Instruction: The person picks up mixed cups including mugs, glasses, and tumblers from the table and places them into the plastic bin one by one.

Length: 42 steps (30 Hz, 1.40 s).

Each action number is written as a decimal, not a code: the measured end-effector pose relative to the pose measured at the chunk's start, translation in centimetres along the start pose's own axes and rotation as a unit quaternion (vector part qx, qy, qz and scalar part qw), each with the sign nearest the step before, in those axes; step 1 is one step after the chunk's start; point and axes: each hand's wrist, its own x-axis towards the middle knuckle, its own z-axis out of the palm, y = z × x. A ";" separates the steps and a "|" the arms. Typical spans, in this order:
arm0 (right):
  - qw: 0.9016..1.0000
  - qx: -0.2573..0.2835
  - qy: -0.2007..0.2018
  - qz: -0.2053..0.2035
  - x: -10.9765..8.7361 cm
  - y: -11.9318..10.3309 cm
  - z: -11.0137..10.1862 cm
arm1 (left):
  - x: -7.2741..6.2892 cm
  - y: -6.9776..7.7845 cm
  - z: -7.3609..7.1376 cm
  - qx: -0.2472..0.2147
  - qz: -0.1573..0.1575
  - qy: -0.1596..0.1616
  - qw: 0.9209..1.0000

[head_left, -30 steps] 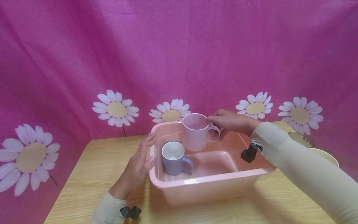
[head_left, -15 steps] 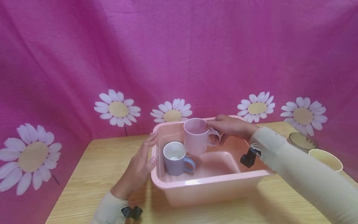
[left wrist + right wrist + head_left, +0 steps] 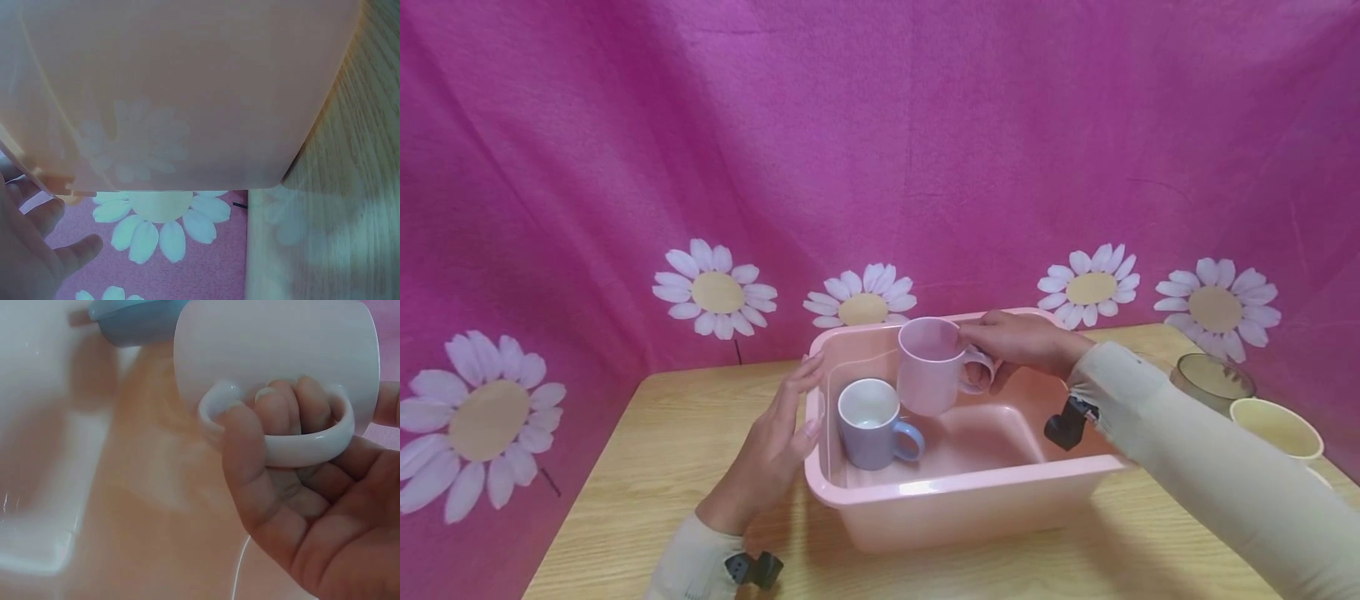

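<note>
A pink mug [image 3: 928, 379] hangs upright in the pink plastic basin [image 3: 955, 485], above its floor. My right hand [image 3: 1018, 342] grips it by the handle; in the right wrist view several fingers pass through the handle [image 3: 306, 449]. At the basin's left end stands a grey-blue mug [image 3: 867, 433], white inside, its handle pointing right. My left hand [image 3: 771, 442] rests against the basin's left rim with fingers extended. The left wrist view has the basin's outer wall [image 3: 206, 87] and the loosely spread fingers [image 3: 78, 253] at its rim.
On the right of the wooden table [image 3: 692, 417] stand a brownish see-through dish [image 3: 1213, 379] and a pale yellow bowl [image 3: 1277, 429], partly behind the right sleeve. Another pale rim shows below the bowl. A magenta cloth [image 3: 880, 150] printed with daisies hangs behind the table.
The pink mug, in my right hand, has come down a little into the basin and shifted slightly right. My left hand stays at the rim. The view has shifted slightly.
</note>
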 end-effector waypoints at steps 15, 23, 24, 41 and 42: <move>1.000 0.025 0.000 0.005 -0.6 0.8 -0.2 | 0.0 0.3 0.2 0.007 -0.002 -0.001 1.000; 1.000 0.025 0.008 0.012 -0.7 0.8 0.0 | 0.0 0.4 0.1 -0.002 -0.008 -0.001 1.000; 1.000 0.023 0.008 0.011 -0.7 0.8 0.1 | 0.0 0.3 0.1 -0.002 -0.007 0.001 1.000; 0.999 0.003 -0.043 0.033 -0.3 1.0 0.7 | 0.1 0.3 0.1 -0.003 -0.010 0.003 1.000; 0.998 0.002 -0.047 0.036 -0.3 1.1 0.7 | 0.1 0.3 0.1 -0.003 -0.010 0.003 1.000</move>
